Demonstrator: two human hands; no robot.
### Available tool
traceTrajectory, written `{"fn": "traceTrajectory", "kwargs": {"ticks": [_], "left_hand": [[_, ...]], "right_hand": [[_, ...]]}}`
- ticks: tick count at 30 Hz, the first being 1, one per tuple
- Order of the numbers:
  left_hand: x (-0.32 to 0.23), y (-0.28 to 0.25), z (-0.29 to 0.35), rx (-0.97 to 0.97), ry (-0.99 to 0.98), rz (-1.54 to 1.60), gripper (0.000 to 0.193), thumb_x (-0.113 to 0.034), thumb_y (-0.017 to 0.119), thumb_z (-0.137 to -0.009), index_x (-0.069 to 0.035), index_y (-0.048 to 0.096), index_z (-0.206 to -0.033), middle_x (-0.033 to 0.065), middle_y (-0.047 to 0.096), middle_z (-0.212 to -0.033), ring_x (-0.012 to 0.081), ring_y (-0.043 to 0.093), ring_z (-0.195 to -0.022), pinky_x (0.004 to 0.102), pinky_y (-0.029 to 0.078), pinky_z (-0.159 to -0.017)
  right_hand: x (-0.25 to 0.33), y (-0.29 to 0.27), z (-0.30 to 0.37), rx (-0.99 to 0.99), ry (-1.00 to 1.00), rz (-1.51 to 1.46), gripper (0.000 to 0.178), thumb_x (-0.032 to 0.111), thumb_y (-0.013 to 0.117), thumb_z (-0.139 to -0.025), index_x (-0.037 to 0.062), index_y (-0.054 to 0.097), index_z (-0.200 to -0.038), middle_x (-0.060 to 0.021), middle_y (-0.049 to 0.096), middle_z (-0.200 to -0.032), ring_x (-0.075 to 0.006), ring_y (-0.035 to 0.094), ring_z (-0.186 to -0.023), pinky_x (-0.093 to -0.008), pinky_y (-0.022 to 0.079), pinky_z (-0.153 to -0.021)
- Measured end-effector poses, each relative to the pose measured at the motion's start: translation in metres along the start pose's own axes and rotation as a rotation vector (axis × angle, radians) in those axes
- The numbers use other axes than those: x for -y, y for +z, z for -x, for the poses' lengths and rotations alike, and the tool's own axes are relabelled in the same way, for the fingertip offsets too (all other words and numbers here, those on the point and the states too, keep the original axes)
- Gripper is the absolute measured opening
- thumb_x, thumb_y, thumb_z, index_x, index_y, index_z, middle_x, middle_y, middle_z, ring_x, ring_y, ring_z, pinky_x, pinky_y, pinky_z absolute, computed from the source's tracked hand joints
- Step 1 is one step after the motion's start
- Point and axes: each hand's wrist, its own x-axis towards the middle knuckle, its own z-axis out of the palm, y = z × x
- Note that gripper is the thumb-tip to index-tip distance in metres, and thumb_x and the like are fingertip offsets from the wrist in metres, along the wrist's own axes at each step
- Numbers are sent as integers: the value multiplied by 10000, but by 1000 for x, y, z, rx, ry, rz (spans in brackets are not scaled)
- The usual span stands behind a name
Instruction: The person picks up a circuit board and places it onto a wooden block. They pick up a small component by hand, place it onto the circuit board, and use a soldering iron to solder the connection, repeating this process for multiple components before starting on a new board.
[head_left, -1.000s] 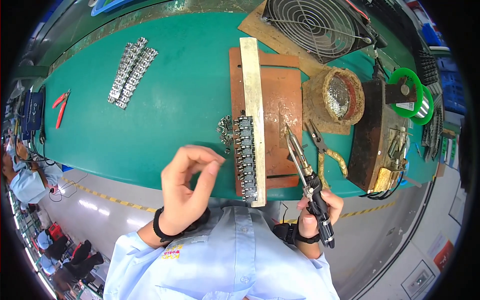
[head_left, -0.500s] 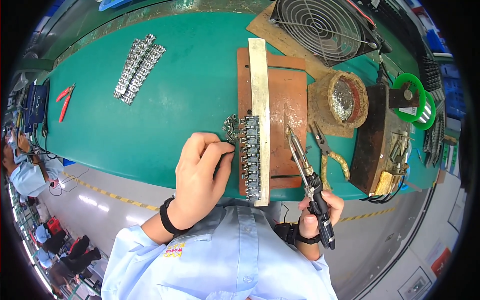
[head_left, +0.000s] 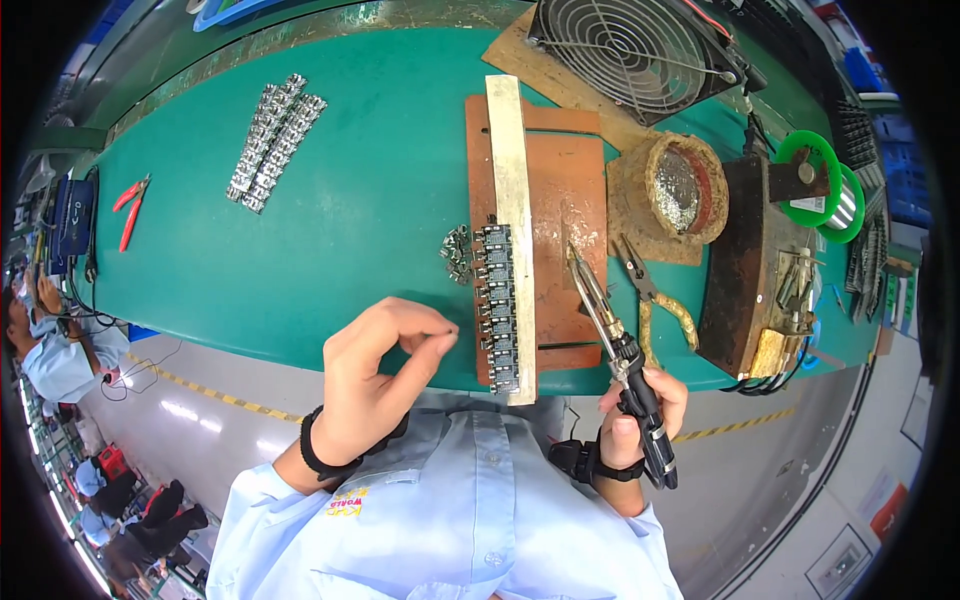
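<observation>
My left hand (head_left: pixel 368 365) hovers over the green bench near its front edge, thumb and forefinger pinched; a tiny dark bit shows at the tips, too small to name. To its right, a row of small black components (head_left: pixel 496 300) lines the left side of a pale metal bar (head_left: pixel 510 150). The bar lies along a reddish-brown board (head_left: pixel 568 180). A small heap of loose metal parts (head_left: pixel 456 254) rests left of the row. My right hand (head_left: pixel 655 400) grips a soldering iron (head_left: pixel 627 362) with a thin tube alongside; its tip points up over the board.
Pliers (head_left: pixel 648 290) with worn handles lie right of the board, near a crusty pot of solder (head_left: pixel 680 190). Beyond are a fan (head_left: pixel 630 50), a dark metal box (head_left: pixel 738 270) and a green solder spool (head_left: pixel 805 180). Red-handled cutters (head_left: pixel 131 212) and metal strips (head_left: pixel 275 140) lie left.
My left hand has moved away from the loose parts, down and slightly left, still pinched. My right hand and the soldering iron have barely moved. The whole view has shifted slightly.
</observation>
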Motion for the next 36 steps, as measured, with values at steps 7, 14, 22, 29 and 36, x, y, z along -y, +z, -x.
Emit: {"fn": "traceTrajectory", "kwargs": {"ticks": [7, 14, 22, 29, 36], "left_hand": [[-4, 7, 6, 172, -225, 529, 78, 46, 571, -796, 19, 546, -865, 93, 579, -849, 124, 573, -763, 249, 472, -666], [-7, 10, 5, 171, -302, 640, 97, 42, 562, -804, 12, 523, -888, 80, 572, -882, 126, 580, -786, 247, 480, -723], [-1, 15, 7, 163, -217, 546, 103, 48, 560, -807, 22, 502, -889, 67, 592, -835, 105, 573, -780, 237, 464, -717], [-3, 18, 7, 133, -220, 542, 106, 57, 557, -801, 22, 499, -882, 64, 584, -830, 97, 567, -769, 238, 464, -707], [-2, 19, 6, 147, -191, 553, 113, 59, 556, -796, 13, 491, -875, 63, 560, -836, 97, 552, -766, 234, 451, -701]], "right_hand": [[1, 0, 1, 3, 12, 0, 586, 380, 686, -700, -11, 436, -1059, -158, 528, -827, -135, 490, -502, -229, 376, -503], [-8, -8, 2, 51, -41, -1, 593, 378, 694, -691, -12, 440, -1059, -201, 541, -901, -135, 493, -499, -232, 385, -503], [-11, -11, 3, 81, -68, 23, 594, 382, 697, -692, -12, 442, -1056, -205, 542, -906, -140, 496, -501, -238, 392, -510], [-9, -5, -7, 102, -155, -82, 455, 233, 713, -714, -14, 491, -1025, -100, 553, -611, -157, 507, -591, -224, 414, -489], [-5, -10, -2, 82, -91, -94, 458, 248, 731, -697, 8, 504, -1014, -78, 548, -604, -152, 510, -590, -250, 419, -524]]}}
